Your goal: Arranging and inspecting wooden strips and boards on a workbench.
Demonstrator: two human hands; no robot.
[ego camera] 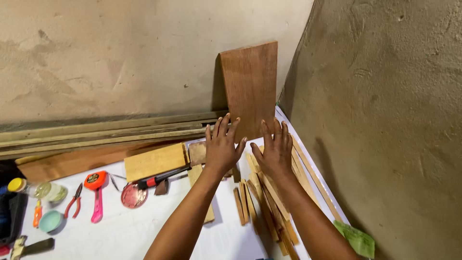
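Head view: left hand (222,147) and right hand (275,150) both released, fingers spread, flat near the base of upright wooden board (250,86) at 12 o'clock, leaning on wall. Wood strips (269,197) lie under right hand on tabletop (130,231); tape measure (95,180) at 9 o'clock.

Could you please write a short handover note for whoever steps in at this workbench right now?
Left hand: open, fingers spread, at the foot of the upright wooden board.
Right hand: open, beside it, above the loose wood strips.
Board stands on end, leaning on the wall at the corner.
Done: board is upright.
Left: neither hand grips it; whether they touch it is unclear.
Hammer, tape measure and pliers lie to the left.
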